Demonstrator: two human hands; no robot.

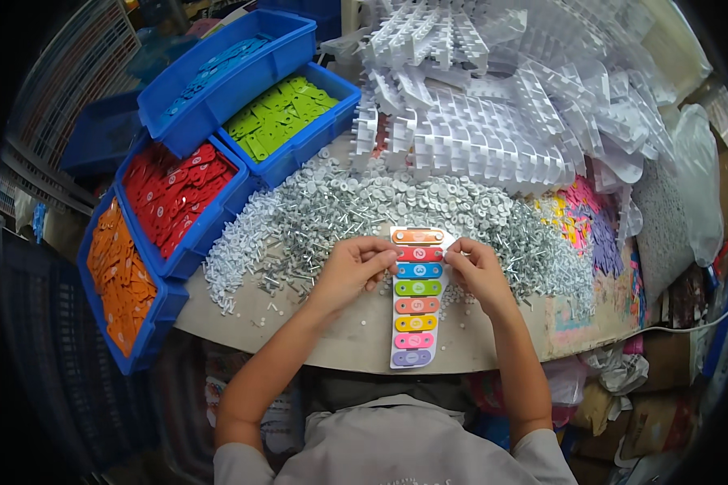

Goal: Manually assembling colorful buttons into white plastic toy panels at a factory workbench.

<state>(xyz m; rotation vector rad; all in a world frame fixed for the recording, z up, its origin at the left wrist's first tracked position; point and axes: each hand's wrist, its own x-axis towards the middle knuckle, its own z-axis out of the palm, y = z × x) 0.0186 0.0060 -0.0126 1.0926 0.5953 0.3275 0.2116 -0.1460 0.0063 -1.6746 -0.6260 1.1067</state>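
A toy xylophone (417, 305) with a narrow white base lies upright in front of me, its near end by the table's front edge. Its coloured bars run from orange at the far end to purple at the near end. My left hand (349, 273) pinches thumb and fingers together at the left end of the red bar (419, 254). At that bar's right end, my right hand (481, 275) pinches too. Whatever small part the fingertips hold is too small to make out. Just beyond both hands lie heaps of metal pins (332, 222) and white round caps (453, 198).
Blue bins on the left hold orange bars (121, 279), red bars (178, 194), green bars (279, 113) and blue bars (218, 73). White plastic xylophone bases (485, 145) are piled at the back. Pink, yellow and purple bars (598, 230) lie at the right beside a clear plastic bag (696, 182).
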